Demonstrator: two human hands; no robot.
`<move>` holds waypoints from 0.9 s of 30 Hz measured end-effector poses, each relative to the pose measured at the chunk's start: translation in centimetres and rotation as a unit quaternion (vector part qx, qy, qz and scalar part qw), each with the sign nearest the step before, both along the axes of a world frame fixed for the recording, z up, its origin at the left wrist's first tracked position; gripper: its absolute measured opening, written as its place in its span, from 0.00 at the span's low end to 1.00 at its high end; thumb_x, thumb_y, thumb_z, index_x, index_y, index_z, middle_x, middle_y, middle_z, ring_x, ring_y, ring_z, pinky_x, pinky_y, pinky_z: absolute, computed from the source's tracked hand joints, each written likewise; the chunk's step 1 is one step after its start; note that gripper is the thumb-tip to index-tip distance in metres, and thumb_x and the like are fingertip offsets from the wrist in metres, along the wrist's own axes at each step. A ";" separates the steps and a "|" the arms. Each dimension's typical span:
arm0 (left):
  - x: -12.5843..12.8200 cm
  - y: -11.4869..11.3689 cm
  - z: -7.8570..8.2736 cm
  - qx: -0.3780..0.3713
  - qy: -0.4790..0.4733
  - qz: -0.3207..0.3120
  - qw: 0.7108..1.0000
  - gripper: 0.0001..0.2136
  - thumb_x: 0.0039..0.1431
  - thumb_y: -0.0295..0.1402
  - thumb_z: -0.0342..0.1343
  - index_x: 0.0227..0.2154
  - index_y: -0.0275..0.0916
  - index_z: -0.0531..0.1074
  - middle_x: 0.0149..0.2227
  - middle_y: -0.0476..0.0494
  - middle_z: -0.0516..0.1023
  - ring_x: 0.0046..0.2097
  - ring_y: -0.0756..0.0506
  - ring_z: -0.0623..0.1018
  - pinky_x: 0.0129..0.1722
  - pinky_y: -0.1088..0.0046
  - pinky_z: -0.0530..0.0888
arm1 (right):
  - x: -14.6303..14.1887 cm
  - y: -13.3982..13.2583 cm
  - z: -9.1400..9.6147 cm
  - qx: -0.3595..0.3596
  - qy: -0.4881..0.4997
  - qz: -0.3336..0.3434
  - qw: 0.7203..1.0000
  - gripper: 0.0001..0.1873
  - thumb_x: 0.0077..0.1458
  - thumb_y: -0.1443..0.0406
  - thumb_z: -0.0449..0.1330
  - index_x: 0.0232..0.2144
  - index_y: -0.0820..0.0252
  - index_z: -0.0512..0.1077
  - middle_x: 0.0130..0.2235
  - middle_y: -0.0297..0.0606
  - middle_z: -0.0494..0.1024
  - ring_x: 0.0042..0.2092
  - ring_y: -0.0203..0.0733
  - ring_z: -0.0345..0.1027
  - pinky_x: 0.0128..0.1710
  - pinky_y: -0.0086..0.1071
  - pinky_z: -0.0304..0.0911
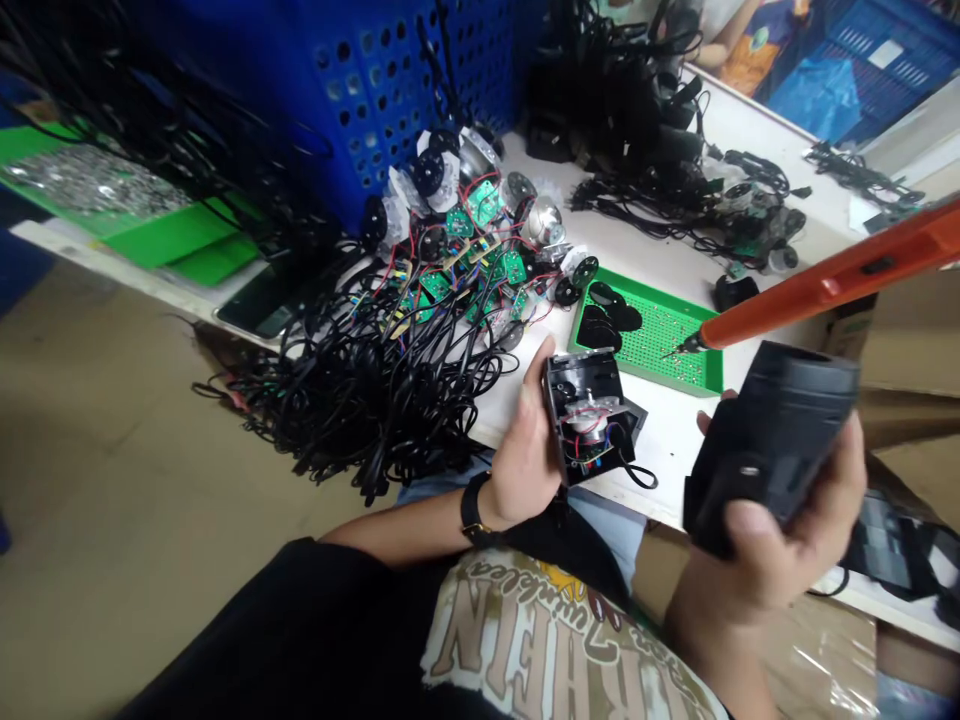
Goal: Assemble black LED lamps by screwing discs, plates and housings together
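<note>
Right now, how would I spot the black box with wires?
Find the green perforated tray on the white table. Below its near left corner, the left hand holds the black box; unlike the black piece in the right hand, it is open, showing red wires.

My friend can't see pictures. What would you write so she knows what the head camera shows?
A person's left hand holds a small open black box with a motor and wires inside, and the right hand holds a black casing. An orange screwdriver points at a green tray on a white table beside a heap of black cables.
</note>
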State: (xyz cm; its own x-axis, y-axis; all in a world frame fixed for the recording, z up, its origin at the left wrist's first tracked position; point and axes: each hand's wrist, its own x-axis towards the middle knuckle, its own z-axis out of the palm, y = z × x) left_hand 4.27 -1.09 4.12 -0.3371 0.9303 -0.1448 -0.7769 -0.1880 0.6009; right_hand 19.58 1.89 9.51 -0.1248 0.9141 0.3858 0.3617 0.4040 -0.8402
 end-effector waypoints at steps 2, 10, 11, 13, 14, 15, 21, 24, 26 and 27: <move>-0.3 0.2 0.0 -0.010 -0.006 0.005 1.000 0.38 0.63 0.62 0.51 0.72 0.55 0.58 0.69 0.47 0.69 0.73 0.29 0.63 0.67 0.45 0.69 | 0.4 0.7 0.4 -0.050 0.130 -0.020 0.990 0.39 0.57 0.53 0.53 0.70 0.50 0.60 0.68 0.48 0.67 0.64 0.74 0.70 0.58 0.75 0.69; -0.8 0.1 1.2 -0.036 0.008 0.002 0.999 0.34 0.65 0.62 0.47 0.70 0.53 0.62 0.67 0.44 0.72 0.72 0.30 0.65 0.66 0.44 0.70 | 1.5 1.3 -0.1 -0.164 0.228 -0.017 0.960 0.37 0.60 0.50 0.44 0.66 0.56 0.67 0.57 0.54 0.78 0.56 0.69 0.77 0.49 0.70 0.75; -0.8 0.0 1.3 -0.036 0.008 -0.003 0.999 0.34 0.65 0.62 0.47 0.70 0.54 0.62 0.67 0.44 0.71 0.72 0.30 0.65 0.66 0.44 0.71 | 1.5 1.1 -0.3 -0.161 0.224 -0.014 0.961 0.38 0.60 0.50 0.44 0.67 0.56 0.65 0.58 0.54 0.77 0.56 0.68 0.77 0.50 0.70 0.74; -0.9 -0.1 1.4 -0.034 0.008 -0.011 0.999 0.35 0.65 0.63 0.47 0.70 0.54 0.61 0.68 0.44 0.71 0.72 0.30 0.65 0.66 0.44 0.71 | 1.3 0.7 -0.7 -0.147 0.218 -0.009 0.965 0.38 0.59 0.51 0.46 0.68 0.56 0.62 0.60 0.53 0.75 0.56 0.66 0.77 0.52 0.69 0.74; -1.0 -0.1 1.4 -0.032 0.006 -0.013 0.999 0.35 0.65 0.63 0.47 0.70 0.54 0.61 0.68 0.44 0.71 0.72 0.29 0.65 0.65 0.43 0.71 | 1.2 0.6 -0.8 -0.136 0.214 -0.006 0.967 0.38 0.58 0.51 0.48 0.68 0.55 0.62 0.61 0.53 0.73 0.56 0.65 0.77 0.53 0.68 0.74; -1.0 -0.1 1.4 -0.029 0.005 -0.014 0.999 0.36 0.65 0.63 0.47 0.71 0.54 0.60 0.68 0.45 0.70 0.72 0.30 0.65 0.65 0.43 0.71 | 1.2 0.4 -1.0 -0.122 0.208 -0.002 0.970 0.38 0.57 0.52 0.50 0.68 0.55 0.61 0.62 0.53 0.72 0.57 0.65 0.77 0.54 0.67 0.74; 0.1 -0.1 1.3 0.004 0.016 0.006 1.000 0.35 0.68 0.61 0.46 0.73 0.55 0.56 0.71 0.47 0.67 0.72 0.32 0.66 0.67 0.45 0.72 | 0.7 -0.7 -1.3 0.051 0.016 0.069 0.996 0.45 0.58 0.52 0.61 0.74 0.52 0.53 0.72 0.49 0.62 0.68 0.68 0.66 0.64 0.69 0.66; 1.0 -0.3 1.2 0.038 0.010 0.012 0.999 0.37 0.68 0.61 0.47 0.75 0.55 0.51 0.73 0.47 0.64 0.73 0.33 0.65 0.69 0.46 0.70 | -0.3 -0.7 -0.7 0.154 -0.082 0.128 0.976 0.51 0.55 0.58 0.68 0.75 0.56 0.52 0.74 0.50 0.59 0.73 0.66 0.56 0.70 0.66 0.58; 1.3 -0.6 1.0 0.054 0.010 -0.013 0.998 0.38 0.68 0.62 0.48 0.76 0.56 0.48 0.73 0.47 0.64 0.73 0.33 0.64 0.69 0.47 0.69 | -1.0 -0.6 -0.5 0.184 -0.115 0.142 0.966 0.52 0.54 0.61 0.69 0.75 0.58 0.51 0.74 0.52 0.58 0.74 0.62 0.55 0.71 0.63 0.60; 1.4 -0.8 0.9 0.060 0.011 -0.023 0.998 0.39 0.68 0.62 0.48 0.76 0.56 0.47 0.72 0.46 0.65 0.74 0.33 0.64 0.70 0.47 0.69 | -1.3 -0.6 -0.4 0.192 -0.128 0.142 0.963 0.52 0.54 0.62 0.69 0.75 0.59 0.51 0.74 0.53 0.58 0.74 0.62 0.55 0.71 0.63 0.60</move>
State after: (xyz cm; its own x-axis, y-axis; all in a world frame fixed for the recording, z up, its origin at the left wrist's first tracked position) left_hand 5.70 -1.92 5.02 -0.2957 0.9550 -0.0234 -0.7727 -0.2247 0.5936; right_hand 18.30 1.33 9.09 -0.4848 0.6256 0.6112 0.3667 0.7798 -0.5074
